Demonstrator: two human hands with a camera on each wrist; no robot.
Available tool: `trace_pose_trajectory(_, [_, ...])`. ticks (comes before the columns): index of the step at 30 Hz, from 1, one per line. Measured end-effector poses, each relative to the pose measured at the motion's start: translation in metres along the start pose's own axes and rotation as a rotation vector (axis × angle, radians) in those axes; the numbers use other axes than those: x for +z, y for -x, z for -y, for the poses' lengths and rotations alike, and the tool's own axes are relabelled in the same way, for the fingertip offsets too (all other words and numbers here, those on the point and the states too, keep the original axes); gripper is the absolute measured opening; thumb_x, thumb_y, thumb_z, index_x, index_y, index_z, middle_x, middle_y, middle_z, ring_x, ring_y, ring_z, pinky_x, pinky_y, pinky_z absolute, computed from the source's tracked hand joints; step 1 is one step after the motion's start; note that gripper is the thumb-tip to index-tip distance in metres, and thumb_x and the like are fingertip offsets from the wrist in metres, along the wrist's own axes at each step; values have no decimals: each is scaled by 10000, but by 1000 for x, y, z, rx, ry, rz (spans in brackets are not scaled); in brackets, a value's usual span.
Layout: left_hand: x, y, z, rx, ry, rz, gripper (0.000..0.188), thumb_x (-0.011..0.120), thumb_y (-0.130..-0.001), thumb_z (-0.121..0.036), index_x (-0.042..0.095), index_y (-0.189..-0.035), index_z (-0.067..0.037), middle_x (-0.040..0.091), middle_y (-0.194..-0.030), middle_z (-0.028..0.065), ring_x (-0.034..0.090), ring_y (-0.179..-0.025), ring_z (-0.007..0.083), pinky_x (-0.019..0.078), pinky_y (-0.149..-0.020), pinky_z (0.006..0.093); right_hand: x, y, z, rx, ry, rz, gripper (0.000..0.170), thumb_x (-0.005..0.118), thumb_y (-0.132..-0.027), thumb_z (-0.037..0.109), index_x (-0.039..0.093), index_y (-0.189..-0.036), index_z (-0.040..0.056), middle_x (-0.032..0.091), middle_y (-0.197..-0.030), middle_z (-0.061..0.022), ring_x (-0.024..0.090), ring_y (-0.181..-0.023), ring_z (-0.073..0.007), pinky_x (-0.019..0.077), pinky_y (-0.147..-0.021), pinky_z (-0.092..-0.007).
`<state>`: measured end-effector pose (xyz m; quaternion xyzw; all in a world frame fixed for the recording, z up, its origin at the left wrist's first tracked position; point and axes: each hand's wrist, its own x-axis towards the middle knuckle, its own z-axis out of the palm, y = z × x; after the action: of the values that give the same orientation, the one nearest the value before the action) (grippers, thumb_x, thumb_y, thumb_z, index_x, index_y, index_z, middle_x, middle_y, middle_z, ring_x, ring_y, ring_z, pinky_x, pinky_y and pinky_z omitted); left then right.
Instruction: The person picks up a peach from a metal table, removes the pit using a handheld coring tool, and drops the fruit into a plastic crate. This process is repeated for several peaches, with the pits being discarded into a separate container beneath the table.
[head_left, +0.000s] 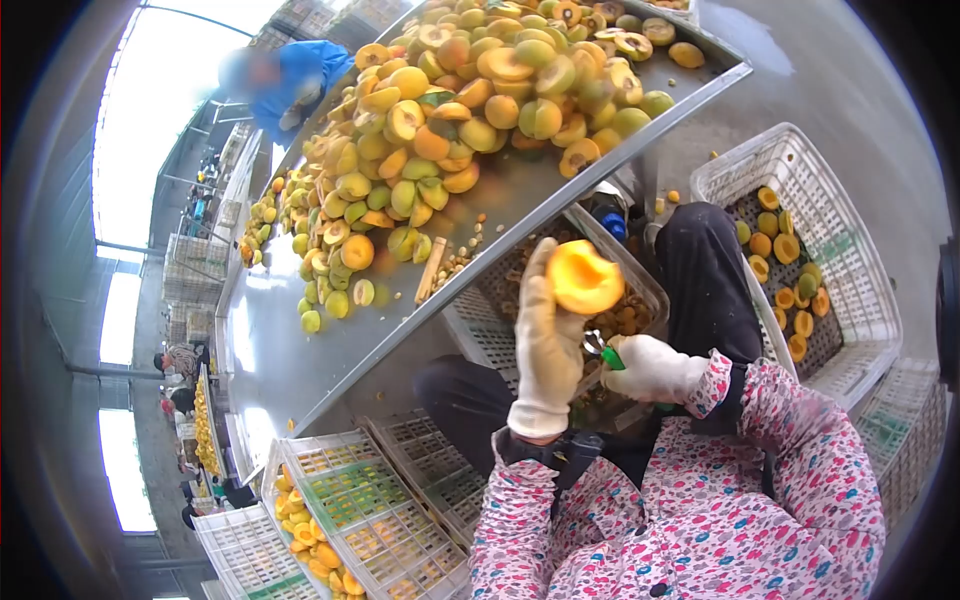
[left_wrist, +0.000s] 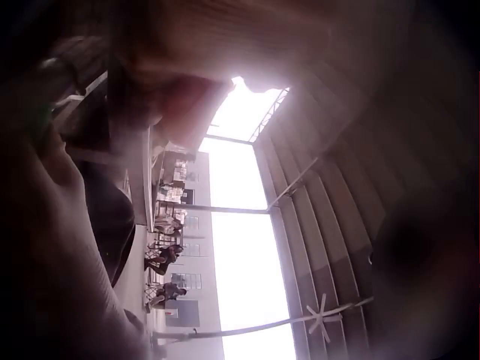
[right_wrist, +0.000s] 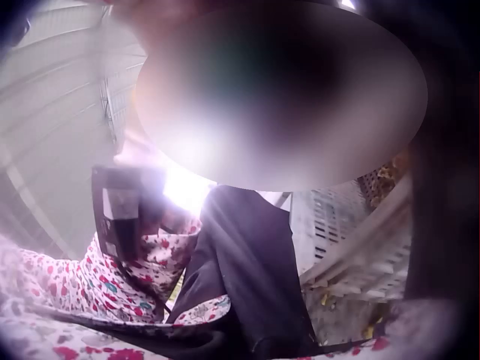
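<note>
In the head view the gloved left hand (head_left: 550, 345) is raised in front of the body and holds an orange fruit half (head_left: 585, 278), its hollow side showing, between thumb and fingers. Just below and to the right, the gloved right hand (head_left: 655, 370) grips a green-handled tool (head_left: 612, 357) with a metal loop end (head_left: 594, 342) that points toward the left hand. Tool and fruit are apart. Both wrist views are dark and blurred, with neither fruit nor tool to be made out.
A metal table (head_left: 400, 322) heaped with fruit halves (head_left: 420, 140) lies ahead. Under the hands is a crate of scraps (head_left: 632, 312). A white crate (head_left: 855, 270) with fruit halves stands at right, more crates (head_left: 370, 500) at lower left. Someone in blue (head_left: 300, 80) is across the table.
</note>
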<state>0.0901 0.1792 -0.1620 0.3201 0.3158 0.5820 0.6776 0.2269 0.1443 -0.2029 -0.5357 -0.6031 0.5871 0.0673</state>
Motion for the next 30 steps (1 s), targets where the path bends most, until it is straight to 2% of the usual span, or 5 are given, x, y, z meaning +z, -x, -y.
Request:
trace_pose_trajectory(7, [-90, -51, -95, 192, -753, -517, 305, 560, -912, -88, 579, -1204, -2, 612, -1126, 53, 579, -951, 110, 467, -781, 240, -31, 35, 22, 46, -239, 53, 336, 605, -854, 299, 567, -980, -10, 612, -742, -96, 597, -693, -183, 485, -652, -323])
trace_pose_trajectory(14, [-204, -139, -129, 133, -2120, -260, 572, 624, -743, -66, 519, -1293, -178, 517, -1284, 118, 480, -1219, 287, 425, -978, 355, -58, 72, 2, 242, -88, -74, 382, 612, -835, 339, 566, -957, -21, 613, -677, -89, 611, -622, -225, 496, -638, -328])
trace_pose_trajectory(19, [-217, -141, -130, 181, -1883, -256, 485, 661, -697, -89, 536, -1161, -155, 564, -1206, 116, 543, -1120, 303, 442, -946, 372, -33, 67, 14, 432, -339, 176, 327, 633, -827, 308, 569, -954, 14, 610, -703, -64, 592, -641, -148, 477, -607, -297])
trace_pose_trajectory(23, [-196, -105, -133, 107, -1006, -433, 411, 635, -809, -114, 483, -1186, -58, 586, -1098, 95, 618, -949, 202, 509, -760, 284, -17, 43, 24, 180, -619, 217, 205, 612, -859, 231, 530, -889, 45, 583, -682, -28, 550, -577, -114, 459, -548, -260])
trace_pose_trajectory(30, [-99, 31, -86, -102, 133, -111, 498, 506, -928, -373, 449, -1286, -31, 582, -1165, 242, 644, -937, 345, 575, -667, 378, 11, -4, 60, -558, 106, -382, 232, 595, -856, 269, 520, -858, 50, 590, -600, -138, 621, -565, -285, 481, -538, -398])
